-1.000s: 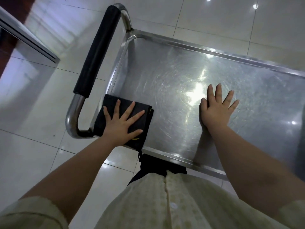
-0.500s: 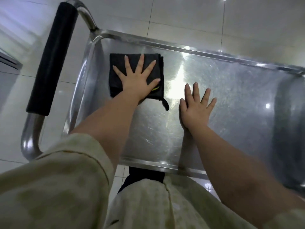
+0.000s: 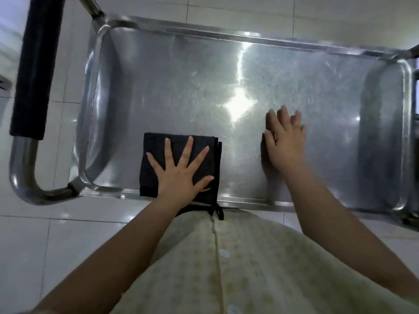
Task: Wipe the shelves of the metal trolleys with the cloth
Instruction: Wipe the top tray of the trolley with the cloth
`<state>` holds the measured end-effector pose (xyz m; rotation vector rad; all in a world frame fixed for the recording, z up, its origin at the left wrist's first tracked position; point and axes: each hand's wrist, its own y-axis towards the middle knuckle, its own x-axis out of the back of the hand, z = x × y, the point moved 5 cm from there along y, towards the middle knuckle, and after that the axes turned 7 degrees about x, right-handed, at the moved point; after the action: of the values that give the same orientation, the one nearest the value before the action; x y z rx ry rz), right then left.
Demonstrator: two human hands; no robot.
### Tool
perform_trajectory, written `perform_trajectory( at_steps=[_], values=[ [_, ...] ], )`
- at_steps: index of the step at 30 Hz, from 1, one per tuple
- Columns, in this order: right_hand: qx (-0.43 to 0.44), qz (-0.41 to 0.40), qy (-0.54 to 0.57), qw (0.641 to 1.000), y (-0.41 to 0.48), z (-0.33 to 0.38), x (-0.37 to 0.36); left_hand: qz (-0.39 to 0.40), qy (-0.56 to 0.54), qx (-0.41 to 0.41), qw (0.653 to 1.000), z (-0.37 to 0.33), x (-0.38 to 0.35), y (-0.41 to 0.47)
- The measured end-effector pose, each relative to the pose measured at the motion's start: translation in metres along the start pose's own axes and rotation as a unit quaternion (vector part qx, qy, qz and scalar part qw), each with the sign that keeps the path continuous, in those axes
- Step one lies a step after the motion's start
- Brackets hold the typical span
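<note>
The trolley's top shelf (image 3: pixel 158 87) fills the centre of the frame: a rectangular tray of brushed steel with rounded corners, a raised rolled rim and fine swirl scratches. A bright light reflection sits at its middle.

The cloth (image 3: pixel 156 152) is black, folded into a thick square, and lies flat on the shelf at lower centre-left, its near edge overlapping the near rim. A thin black loop hangs from its lower right corner over the rim.

The left hand (image 3: pixel 181 175) presses flat on top of the cloth, palm down, fingers (image 3: pixel 169 152) spread wide. Its grip is fully open; it pins the cloth without closing around it.

The right hand (image 3: pixel 284 143) lies palm down on bare steel right of centre, fingers straight and close together. Its grip is also open and holds nothing. The two hands are apart.

At the left of the frame, a curved steel tube carries a black padded handle (image 3: pixel 36 64). Glossy white floor tiles (image 3: pixel 34 245) surround the trolley. A pale patterned buttoned shirt (image 3: pixel 238 268) occupies the bottom centre.
</note>
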<state>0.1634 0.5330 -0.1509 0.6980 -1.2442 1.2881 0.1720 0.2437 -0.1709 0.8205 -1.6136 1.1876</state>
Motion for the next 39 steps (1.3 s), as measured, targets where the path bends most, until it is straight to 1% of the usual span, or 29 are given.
perform_trajectory(
  at_steps=[2, 3, 6, 9, 10, 11, 12, 14, 15, 16, 17, 18, 20, 21, 22, 23, 25, 28, 30, 32, 35, 37, 38, 39],
  values=[
    [-0.078, 0.039, -0.046, 0.995, -0.033, -0.035, -0.007, -0.005, 0.011, -0.001, 1.000, -0.004, 0.000, 0.000],
    [-0.101, 0.056, -0.059, 0.992, -0.044, -0.045, -0.012, -0.006, 0.009, -0.003, 1.000, -0.008, 0.000, 0.000],
    [-0.099, 0.056, -0.060, 0.992, -0.051, -0.049, -0.021, 0.001, 0.009, -0.035, 0.999, -0.041, -0.002, -0.004],
    [-0.099, 0.050, -0.052, 0.992, -0.049, -0.048, -0.023, 0.020, 0.003, -0.073, 0.997, -0.105, -0.006, -0.002],
    [-0.096, 0.045, -0.031, 0.994, -0.048, -0.050, -0.021, 0.025, -0.001, -0.076, 0.997, -0.128, -0.007, 0.002],
    [-0.090, 0.030, 0.016, 0.995, -0.047, -0.052, -0.018, 0.033, 0.000, -0.074, 0.997, -0.149, -0.007, 0.006],
    [-0.087, 0.006, 0.086, 0.992, -0.047, -0.055, -0.013, 0.046, 0.000, -0.071, 0.996, -0.169, -0.005, 0.010],
    [-0.089, -0.052, 0.249, 0.963, -0.050, -0.062, -0.002, 0.067, -0.025, -0.069, 0.995, -0.196, 0.001, 0.016],
    [-0.092, -0.076, 0.304, 0.945, -0.052, -0.067, 0.002, 0.071, -0.060, -0.068, 0.993, -0.202, 0.008, 0.018],
    [-0.092, -0.093, 0.326, 0.936, -0.055, -0.070, 0.005, 0.072, -0.104, -0.060, 0.990, -0.200, 0.017, 0.022],
    [-0.084, -0.102, 0.318, 0.939, -0.057, -0.070, 0.008, 0.063, -0.140, -0.045, 0.987, -0.189, 0.027, 0.025],
    [-0.068, -0.103, 0.286, 0.950, -0.059, -0.066, 0.009, 0.032, -0.154, -0.023, 0.987, -0.171, 0.037, 0.031],
    [-0.008, -0.071, 0.156, 0.985, -0.060, -0.039, 0.002, -0.037, -0.132, 0.028, 0.990, -0.119, 0.055, 0.051],
    [0.034, -0.048, 0.078, 0.995, -0.060, -0.018, -0.006, -0.040, -0.115, 0.051, 0.991, -0.091, 0.058, 0.065],
    [0.076, -0.030, 0.014, 0.997, -0.061, 0.005, -0.015, -0.025, -0.096, 0.068, 0.993, -0.066, 0.058, 0.080],
    [0.110, -0.022, -0.028, 0.993, -0.062, 0.024, -0.024, -0.007, -0.069, 0.072, 0.995, -0.048, 0.055, 0.094],
    [0.140, -0.012, -0.070, 0.988, -0.059, 0.043, -0.037, 0.011, -0.006, 0.042, 0.999, -0.032, 0.047, 0.114],
    [0.149, 0.007, -0.089, 0.985, -0.053, 0.021, -0.036, 0.010, 0.033, 0.004, 0.999, -0.032, 0.041, 0.128],
    [0.122, 0.004, -0.092, 0.988, -0.052, -0.019, -0.025, 0.006, 0.042, 0.004, 0.999, -0.029, 0.039, 0.129],
    [0.052, -0.008, -0.096, 0.994, -0.057, -0.076, -0.010, 0.005, 0.039, 0.005, 0.999, -0.027, 0.038, 0.128],
    [-0.064, 0.011, -0.073, 0.995, -0.075, -0.152, 0.011, 0.006, 0.019, 0.000, 1.000, -0.031, 0.039, 0.127],
    [-0.113, 0.015, -0.075, 0.991, -0.080, -0.159, 0.013, 0.005, 0.012, -0.004, 1.000, -0.030, 0.039, 0.127],
    [-0.122, 0.012, -0.072, 0.990, -0.077, -0.148, 0.011, 0.004, 0.010, -0.004, 1.000, -0.029, 0.039, 0.127],
    [-0.111, 0.013, -0.069, 0.991, -0.070, -0.127, 0.007, 0.005, 0.009, -0.004, 1.000, -0.028, 0.039, 0.127]
  ],
)
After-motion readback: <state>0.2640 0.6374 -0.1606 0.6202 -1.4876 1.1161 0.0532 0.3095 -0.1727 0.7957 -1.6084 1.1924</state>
